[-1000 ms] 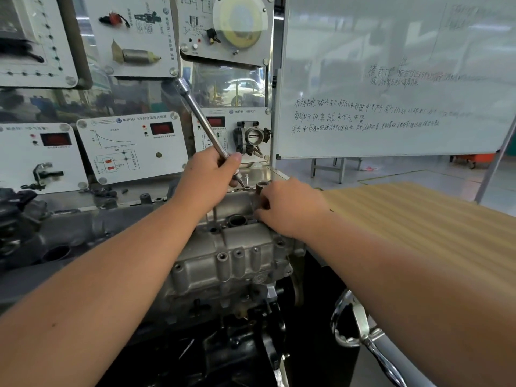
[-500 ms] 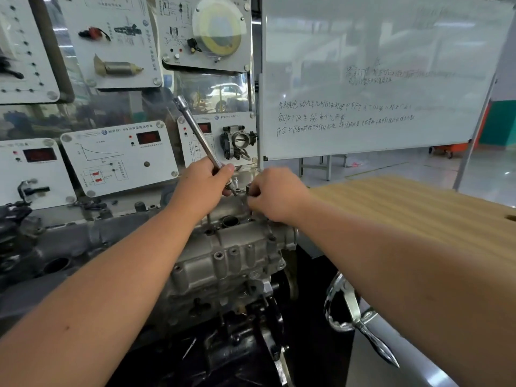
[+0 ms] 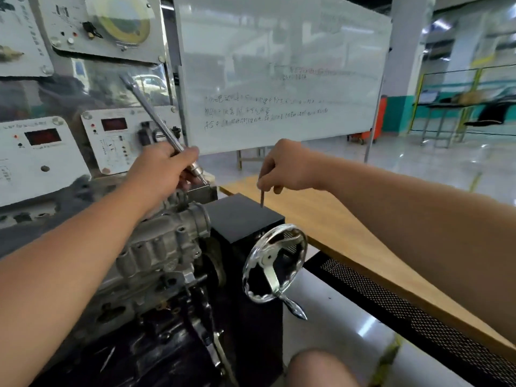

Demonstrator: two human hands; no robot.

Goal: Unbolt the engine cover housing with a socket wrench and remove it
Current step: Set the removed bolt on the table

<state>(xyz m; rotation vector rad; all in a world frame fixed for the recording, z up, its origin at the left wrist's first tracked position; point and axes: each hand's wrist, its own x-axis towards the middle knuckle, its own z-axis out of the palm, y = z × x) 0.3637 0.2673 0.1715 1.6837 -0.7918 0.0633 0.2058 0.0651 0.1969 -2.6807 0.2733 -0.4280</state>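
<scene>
While left hand grips one wrench — right hand pinches one bolt.

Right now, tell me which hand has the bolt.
The right hand. It pinches the bolt, which hangs point-down over the black box. The left hand grips the wrench instead.

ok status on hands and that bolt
Left hand grips socket wrench, lifted off housing. Right hand pinches bolt above black box. Nothing blocking.
</scene>
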